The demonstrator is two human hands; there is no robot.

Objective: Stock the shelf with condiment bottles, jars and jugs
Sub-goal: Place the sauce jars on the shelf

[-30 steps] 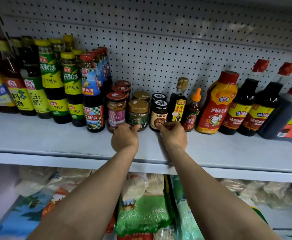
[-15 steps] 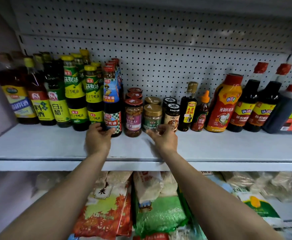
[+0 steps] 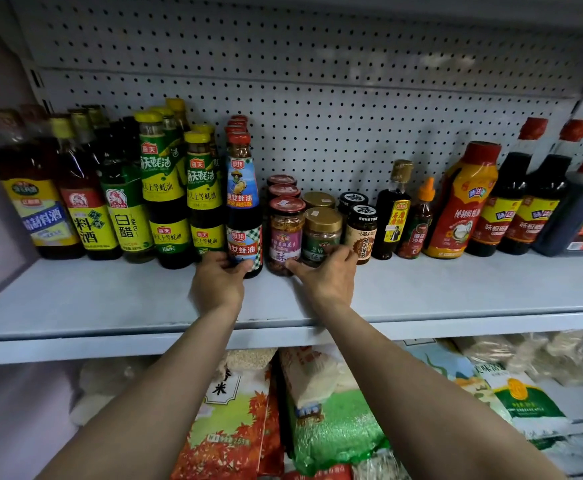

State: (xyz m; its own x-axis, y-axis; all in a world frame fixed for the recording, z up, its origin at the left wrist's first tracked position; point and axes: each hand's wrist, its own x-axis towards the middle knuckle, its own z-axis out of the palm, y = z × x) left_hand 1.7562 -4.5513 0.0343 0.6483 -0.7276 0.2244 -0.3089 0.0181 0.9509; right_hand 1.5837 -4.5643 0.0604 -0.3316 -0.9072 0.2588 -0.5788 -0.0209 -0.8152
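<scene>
gripping the base of the oyster sauce bottle [image 3: 244, 202] with my left hand [image 3: 218, 283], thumb and fingers curled round it where it stands upright on the shelf [image 3: 110, 299]. my right hand [image 3: 328, 277] reaches to 2 jars, thumb touching the red-lid jar [image 3: 285, 233], fingers curled against the gold-lid jar [image 3: 321, 233]. both jars stand just right of the bottle.
</scene>
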